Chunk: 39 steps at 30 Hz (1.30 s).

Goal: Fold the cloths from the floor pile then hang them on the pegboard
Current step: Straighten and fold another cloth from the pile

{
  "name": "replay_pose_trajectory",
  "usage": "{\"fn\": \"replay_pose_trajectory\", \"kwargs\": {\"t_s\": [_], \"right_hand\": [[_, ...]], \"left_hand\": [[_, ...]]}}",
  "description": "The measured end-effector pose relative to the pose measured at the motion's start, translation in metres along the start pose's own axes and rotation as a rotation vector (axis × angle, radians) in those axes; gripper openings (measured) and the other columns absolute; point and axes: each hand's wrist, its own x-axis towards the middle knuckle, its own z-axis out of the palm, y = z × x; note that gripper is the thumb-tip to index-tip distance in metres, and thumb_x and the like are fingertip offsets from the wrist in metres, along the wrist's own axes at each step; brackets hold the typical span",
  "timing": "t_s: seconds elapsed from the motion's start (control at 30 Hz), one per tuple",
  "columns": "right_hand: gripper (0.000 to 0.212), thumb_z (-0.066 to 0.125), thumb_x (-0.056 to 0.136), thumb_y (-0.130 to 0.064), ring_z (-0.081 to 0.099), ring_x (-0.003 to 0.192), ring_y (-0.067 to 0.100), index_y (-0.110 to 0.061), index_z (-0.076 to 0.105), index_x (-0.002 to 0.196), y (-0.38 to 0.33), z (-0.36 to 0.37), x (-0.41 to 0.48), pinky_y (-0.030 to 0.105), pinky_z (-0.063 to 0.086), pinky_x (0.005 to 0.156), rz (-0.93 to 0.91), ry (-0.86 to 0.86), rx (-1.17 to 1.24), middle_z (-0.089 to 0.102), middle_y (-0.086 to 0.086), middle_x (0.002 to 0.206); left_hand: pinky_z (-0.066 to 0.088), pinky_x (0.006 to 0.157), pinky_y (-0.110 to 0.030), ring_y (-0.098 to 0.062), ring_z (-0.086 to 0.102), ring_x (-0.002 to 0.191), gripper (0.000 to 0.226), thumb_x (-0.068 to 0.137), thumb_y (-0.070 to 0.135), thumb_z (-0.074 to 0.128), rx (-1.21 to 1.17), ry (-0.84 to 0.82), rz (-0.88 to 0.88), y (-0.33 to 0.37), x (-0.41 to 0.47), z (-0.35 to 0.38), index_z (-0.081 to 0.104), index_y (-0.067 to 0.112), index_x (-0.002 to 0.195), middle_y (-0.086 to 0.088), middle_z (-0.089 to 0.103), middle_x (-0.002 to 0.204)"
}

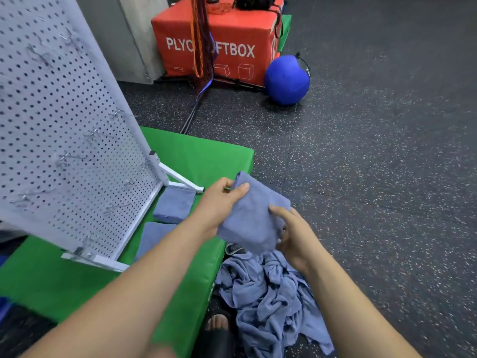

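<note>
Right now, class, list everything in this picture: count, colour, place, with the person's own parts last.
floor: one, dark speckled, all around
mat: one, green, on the floor
pegboard: one, white, standing on the mat, left
hooks: several, metal, on the pegboard
folded cloths: two, blue, on the mat by the pegboard
pile: one, blue, on the floor beside the mat
held cloth: one, blue, above the pile
box: one, red, far back
ball: one, blue, right of the box
foot: one, black sandal, beside the pile
left hand: one, grip on held cloth's top
right hand: one, grip on its lower right
</note>
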Motion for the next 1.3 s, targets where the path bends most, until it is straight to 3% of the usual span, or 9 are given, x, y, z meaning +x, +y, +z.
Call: {"fn": "replay_pose_trajectory", "kwargs": {"t_s": [0.17,0.3,0.43,0.5,0.6,0.83,0.97,1.07,1.3], "right_hand": [[0.039,0.071,0.088,0.0,0.072,0.098,0.032,-0.014,0.059,0.123,0.066,0.038,0.06,0.044,0.054,0.074,0.069,-0.058,-0.055,0.075,0.016,0.122],[0.042,0.069,0.088,0.004,0.068,0.082,0.03,-0.013,0.056,0.124,0.097,0.078,0.113,0.032,0.047,0.059,0.063,-0.02,-0.248,0.074,0.01,0.102],[0.052,0.074,0.09,0.002,0.073,0.084,0.026,-0.013,0.055,0.136,0.119,0.116,0.17,0.036,0.06,0.065,0.04,-0.022,-0.387,0.074,0.011,0.103],[0.055,0.074,0.093,0.0,0.072,0.086,0.023,-0.013,0.053,0.142,0.126,0.134,0.194,0.037,0.061,0.071,0.022,-0.044,-0.451,0.071,0.009,0.104],[0.057,0.074,0.095,0.0,0.073,0.095,0.028,-0.009,0.051,0.147,0.136,0.158,0.225,0.049,0.064,0.089,0.019,-0.082,-0.496,0.069,0.009,0.105],[0.063,0.061,0.098,0.01,0.072,0.104,0.034,-0.012,0.045,0.155,0.151,0.196,0.273,0.062,0.055,0.102,-0.015,-0.142,-0.458,0.07,0.008,0.099],[0.057,0.058,0.097,0.009,0.07,0.119,0.037,-0.007,0.05,0.151,0.16,0.19,0.282,0.057,0.053,0.107,0.005,-0.185,-0.558,0.071,0.012,0.122],[0.055,0.062,0.1,-0.001,0.07,0.111,0.032,-0.007,0.05,0.153,0.161,0.168,0.277,0.052,0.056,0.104,0.032,-0.151,-0.618,0.064,0.012,0.137],[0.024,0.064,0.095,-0.018,0.072,0.108,0.022,-0.023,0.072,0.117,0.171,0.083,0.251,0.05,0.059,0.099,-0.088,-0.014,-0.791,0.076,-0.001,0.117]], "left_hand": [[0.061,0.09,-0.052,-0.032,0.076,0.097,0.045,0.08,0.059,0.076,0.2,0.079,-0.099,-0.067,0.048,-0.066,0.07,0.018,0.1,-0.008,0.079,0.097],[0.061,0.095,-0.044,-0.029,0.075,0.108,0.038,0.087,0.042,0.081,0.163,0.078,-0.272,-0.116,0.09,-0.122,0.07,0.022,0.118,-0.007,0.079,0.112],[0.049,0.051,-0.019,-0.012,0.065,0.068,0.019,0.101,0.011,0.068,0.171,0.116,-0.4,-0.142,0.127,-0.175,0.068,0.021,0.118,-0.002,0.073,0.095],[0.042,0.043,-0.017,-0.011,0.056,0.059,0.018,0.103,0.005,0.064,0.211,0.179,-0.416,-0.154,0.146,-0.197,0.066,0.021,0.11,-0.002,0.067,0.084],[0.045,0.06,-0.024,-0.021,0.06,0.074,0.03,0.099,0.002,0.064,0.255,0.271,-0.37,-0.172,0.174,-0.222,0.065,0.02,0.122,-0.009,0.071,0.096],[0.051,0.082,-0.035,-0.027,0.066,0.096,0.035,0.1,0.008,0.062,0.553,0.462,-0.168,-0.185,0.22,-0.235,0.06,0.022,0.132,-0.008,0.071,0.112],[0.049,0.098,-0.04,-0.033,0.066,0.113,0.037,0.097,0.006,0.066,0.746,0.489,-0.09,-0.199,0.219,-0.236,0.062,0.014,0.133,-0.009,0.072,0.125],[0.051,0.102,-0.046,-0.037,0.062,0.119,0.037,0.092,0.006,0.064,0.86,0.47,-0.04,-0.215,0.207,-0.227,0.065,0.014,0.128,-0.013,0.067,0.129],[0.051,0.098,-0.053,-0.038,0.059,0.113,0.032,0.09,0.017,0.073,0.941,0.321,0.13,-0.239,0.171,-0.147,0.062,0.019,0.119,-0.01,0.065,0.119]]}}
